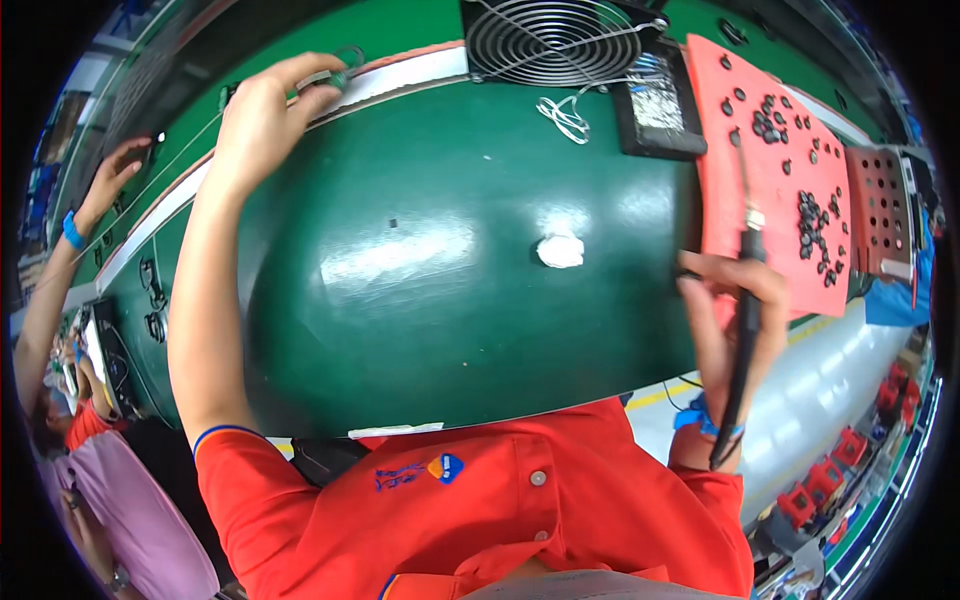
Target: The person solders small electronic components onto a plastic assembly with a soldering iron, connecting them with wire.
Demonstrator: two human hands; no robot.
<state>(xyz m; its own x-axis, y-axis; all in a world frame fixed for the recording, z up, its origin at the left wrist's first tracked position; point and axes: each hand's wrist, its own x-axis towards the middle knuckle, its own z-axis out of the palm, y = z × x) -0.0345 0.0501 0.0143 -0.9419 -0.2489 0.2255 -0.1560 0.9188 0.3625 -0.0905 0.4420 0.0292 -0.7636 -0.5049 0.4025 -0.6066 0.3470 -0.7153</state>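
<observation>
My left hand (265, 120) reaches to the far left, over the white rail. Its thumb and fingers pinch a small part with a thin dark cable (350, 56) looping beside it; the part's kind is too small to make out. On the right, my right hand (748, 290) grips a soldering iron (750, 330) by its black handle, metal tip pointing away from me over the pink sheet (725, 215). A small dark piece (688, 274) shows at my right fingertips. Many small round black parts (812, 225) lie scattered and clustered on that sheet.
A fan with a wire guard (555, 40) stands at the back, beside a black box with a silvery top (660, 110) and a white cable (566, 120). A crumpled white wad (560, 250) sits mid-table. A perforated metal holder (882, 210) is far right. Another person's hand (115, 180) reaches in at left.
</observation>
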